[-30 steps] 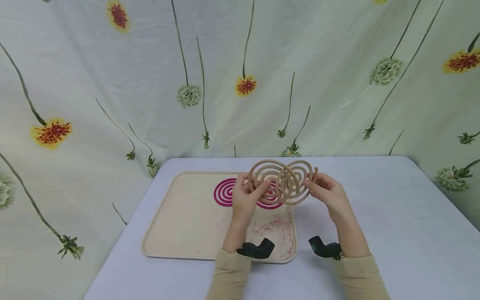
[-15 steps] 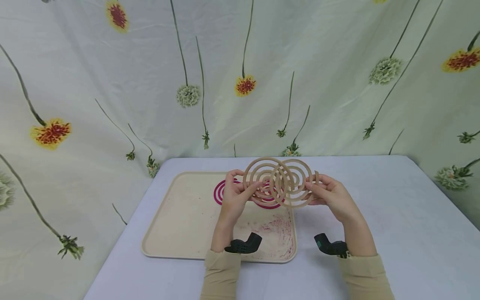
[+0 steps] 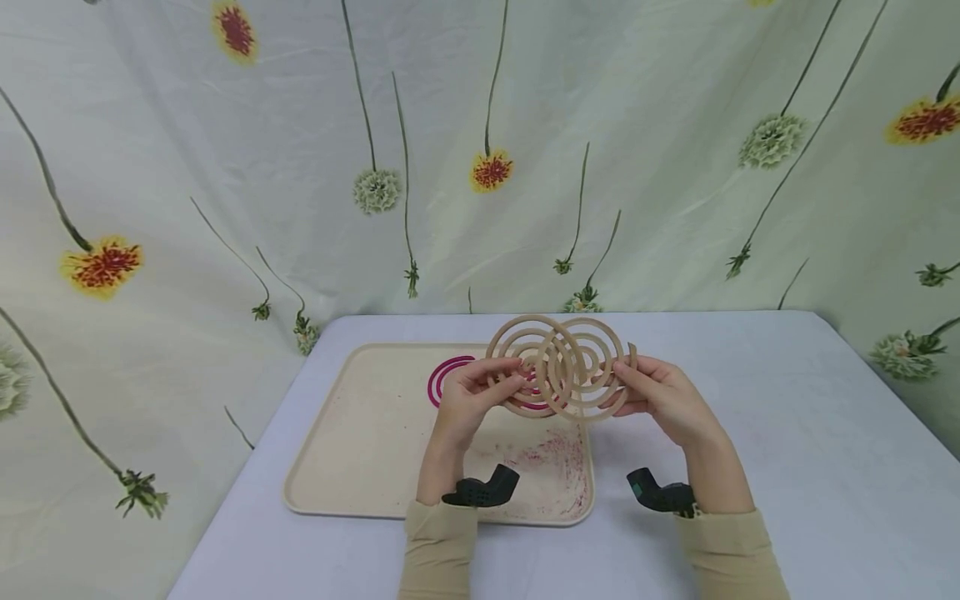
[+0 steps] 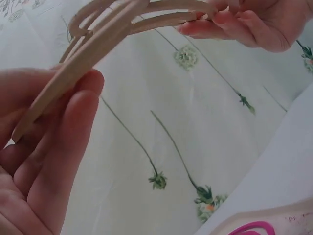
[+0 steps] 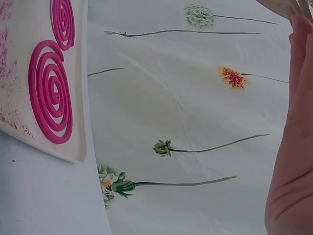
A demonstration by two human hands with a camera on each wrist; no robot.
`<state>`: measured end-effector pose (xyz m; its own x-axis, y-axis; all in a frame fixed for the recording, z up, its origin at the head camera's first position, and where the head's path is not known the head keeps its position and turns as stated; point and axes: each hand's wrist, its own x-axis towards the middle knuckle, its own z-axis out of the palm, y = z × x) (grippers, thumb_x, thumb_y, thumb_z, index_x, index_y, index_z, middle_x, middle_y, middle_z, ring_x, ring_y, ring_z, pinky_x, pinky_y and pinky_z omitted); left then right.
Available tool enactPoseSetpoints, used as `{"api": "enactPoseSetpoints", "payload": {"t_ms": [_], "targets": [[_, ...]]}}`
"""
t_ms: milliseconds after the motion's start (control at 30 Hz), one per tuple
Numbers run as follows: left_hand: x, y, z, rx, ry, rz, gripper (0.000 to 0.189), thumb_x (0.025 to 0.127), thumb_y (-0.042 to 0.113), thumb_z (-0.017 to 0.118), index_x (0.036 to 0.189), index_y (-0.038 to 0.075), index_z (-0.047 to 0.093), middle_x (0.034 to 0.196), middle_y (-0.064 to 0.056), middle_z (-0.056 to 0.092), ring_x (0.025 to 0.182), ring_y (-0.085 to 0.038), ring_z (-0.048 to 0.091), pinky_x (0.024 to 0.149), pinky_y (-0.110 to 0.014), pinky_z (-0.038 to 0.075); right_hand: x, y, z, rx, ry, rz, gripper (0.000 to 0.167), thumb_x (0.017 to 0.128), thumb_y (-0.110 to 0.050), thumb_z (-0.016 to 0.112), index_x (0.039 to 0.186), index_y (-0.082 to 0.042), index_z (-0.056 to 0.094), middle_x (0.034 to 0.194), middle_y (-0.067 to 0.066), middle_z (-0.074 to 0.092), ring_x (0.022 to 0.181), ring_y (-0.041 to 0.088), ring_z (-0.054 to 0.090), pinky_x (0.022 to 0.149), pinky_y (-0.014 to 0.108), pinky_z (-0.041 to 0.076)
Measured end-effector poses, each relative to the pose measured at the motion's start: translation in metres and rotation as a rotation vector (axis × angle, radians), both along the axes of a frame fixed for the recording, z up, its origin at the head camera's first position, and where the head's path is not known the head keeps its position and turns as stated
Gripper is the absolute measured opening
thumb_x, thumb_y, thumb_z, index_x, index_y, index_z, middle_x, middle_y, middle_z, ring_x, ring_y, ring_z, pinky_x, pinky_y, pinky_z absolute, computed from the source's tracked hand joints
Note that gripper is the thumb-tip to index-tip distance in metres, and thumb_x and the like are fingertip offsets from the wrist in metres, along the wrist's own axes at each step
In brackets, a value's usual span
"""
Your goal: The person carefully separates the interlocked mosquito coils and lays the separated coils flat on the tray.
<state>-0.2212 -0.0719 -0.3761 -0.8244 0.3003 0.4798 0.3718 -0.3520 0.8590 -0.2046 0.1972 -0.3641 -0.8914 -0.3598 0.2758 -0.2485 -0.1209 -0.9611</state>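
Two tan mosquito coils overlap in the air in the head view, their rings crossing near the middle. My left hand (image 3: 461, 408) pinches the left coil (image 3: 532, 317) between thumb and fingers. At the other side, my right hand (image 3: 675, 402) grips the right coil (image 3: 589, 417) by its outer edge, near the loose end. In the left wrist view the coil (image 4: 80, 63) passes between thumb and fingers. The right wrist view shows little of the held coils. Whether the two coils are joined or merely overlap, I cannot tell.
Below the hands lies a cream tray (image 3: 360, 433) with reddish stains at its right end. Two pink mosquito coils, a nearer one (image 5: 55, 95) and another (image 5: 62, 22), lie on it. A white-covered table (image 3: 795, 450) extends to the right. A flowered cloth (image 3: 660, 125) hangs behind.
The left hand has moved left, and its fingers have shifted toward the left coil's inner rings. The right hand has moved slightly right. The held coils now face the head camera more squarely.
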Motion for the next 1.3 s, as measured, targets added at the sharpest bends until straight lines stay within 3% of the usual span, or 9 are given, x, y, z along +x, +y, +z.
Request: {"api": "enactPoseSetpoints", "payload": {"t_ms": [67, 167, 367, 600, 767, 900, 1000, 1167, 1300], "targets": [[0.001, -0.001, 0.001, -0.019, -0.047, 0.041, 0.034, 0.086, -0.001, 0.065, 0.113, -0.019, 0.055, 0.087, -0.002, 0.068, 0.075, -0.013, 0.068, 0.067, -0.028, 0.057, 0.0, 0.0, 0.0, 0.006, -0.008, 0.008, 0.017, 0.098, -0.008, 0.048, 0.098, -0.01, 0.065, 0.084, 0.003, 0.07, 0.073, 0.015, 0.069, 0.063, 0.03, 0.057], [0.002, 0.001, 0.003, -0.019, -0.09, 0.089, 0.034, 0.086, -0.004, 0.063, 0.115, -0.018, 0.055, 0.086, 0.0, 0.068, 0.074, -0.012, 0.068, 0.067, -0.026, 0.056, 0.0, -0.001, 0.0, 0.019, -0.015, 0.02, 0.015, 0.096, -0.005, 0.052, 0.102, -0.006, 0.065, 0.09, 0.004, 0.071, 0.076, 0.017, 0.069, 0.062, 0.03, 0.057], [-0.001, 0.011, 0.003, 0.073, -0.061, 0.148, 0.033, 0.085, -0.01, 0.061, 0.113, -0.023, 0.053, 0.083, 0.0, 0.069, 0.07, -0.012, 0.069, 0.062, -0.025, 0.056, -0.001, -0.008, -0.001, -0.014, 0.009, -0.04, 0.015, 0.095, -0.004, 0.053, 0.103, 0.001, 0.064, 0.091, 0.003, 0.07, 0.076, 0.017, 0.07, 0.063, 0.029, 0.057], [0.002, 0.039, 0.003, 0.292, -0.044, 0.316, 0.031, 0.084, -0.008, 0.063, 0.111, -0.021, 0.056, 0.084, -0.004, 0.069, 0.07, -0.014, 0.069, 0.063, -0.027, 0.057, 0.0, -0.03, -0.002, -0.203, -0.034, -0.222, 0.012, 0.095, -0.009, 0.054, 0.098, -0.011, 0.066, 0.091, 0.001, 0.07, 0.075, 0.015, 0.07, 0.065, 0.027, 0.056], [0.005, 0.057, 0.0, 0.334, 0.005, 0.391, 0.029, 0.086, -0.003, 0.063, 0.111, -0.016, 0.059, 0.093, -0.008, 0.071, 0.075, -0.015, 0.069, 0.069, -0.031, 0.056, 0.002, -0.05, -0.003, -0.349, -0.086, -0.297, 0.011, 0.096, -0.013, 0.054, 0.099, -0.014, 0.065, 0.092, 0.003, 0.069, 0.076, 0.014, 0.069, 0.069, 0.028, 0.056], [0.004, 0.054, -0.001, 0.281, 0.044, 0.319, 0.03, 0.089, -0.001, 0.061, 0.114, -0.016, 0.058, 0.098, -0.005, 0.07, 0.081, -0.015, 0.068, 0.074, -0.033, 0.055, 0.002, -0.048, -0.002, -0.327, -0.075, -0.281, 0.012, 0.096, -0.012, 0.054, 0.101, -0.014, 0.064, 0.092, 0.0, 0.069, 0.079, 0.013, 0.069, 0.072, 0.029, 0.056], [0.002, 0.042, -0.001, 0.206, 0.051, 0.22, 0.029, 0.089, -0.002, 0.06, 0.114, -0.017, 0.057, 0.1, -0.005, 0.069, 0.079, -0.016, 0.069, 0.072, -0.034, 0.056, 0.002, -0.034, 0.0, -0.216, -0.054, -0.212, 0.012, 0.094, -0.008, 0.055, 0.103, -0.011, 0.063, 0.093, 0.0, 0.07, 0.081, 0.012, 0.068, 0.074, 0.029, 0.056], [0.001, 0.015, -0.001, 0.014, 0.02, 0.058, 0.029, 0.087, -0.004, 0.062, 0.113, -0.014, 0.058, 0.108, -0.009, 0.067, 0.081, -0.015, 0.067, 0.068, -0.029, 0.057, 0.001, -0.004, 0.001, 0.044, -0.032, -0.036, 0.023, 0.095, -0.006, 0.054, 0.114, 0.007, 0.055, 0.096, 0.004, 0.07, 0.08, 0.017, 0.068, 0.07, 0.034, 0.057], [0.0, 0.0, -0.001, -0.179, 0.023, -0.055, 0.028, 0.087, -0.003, 0.061, 0.114, -0.013, 0.06, 0.095, -0.016, 0.069, 0.068, -0.014, 0.066, 0.06, -0.028, 0.056, 0.0, 0.011, 0.001, 0.181, -0.01, 0.159, 0.026, 0.097, -0.006, 0.049, 0.11, 0.015, 0.053, 0.09, 0.009, 0.071, 0.075, 0.019, 0.069, 0.064, 0.038, 0.057]]}}
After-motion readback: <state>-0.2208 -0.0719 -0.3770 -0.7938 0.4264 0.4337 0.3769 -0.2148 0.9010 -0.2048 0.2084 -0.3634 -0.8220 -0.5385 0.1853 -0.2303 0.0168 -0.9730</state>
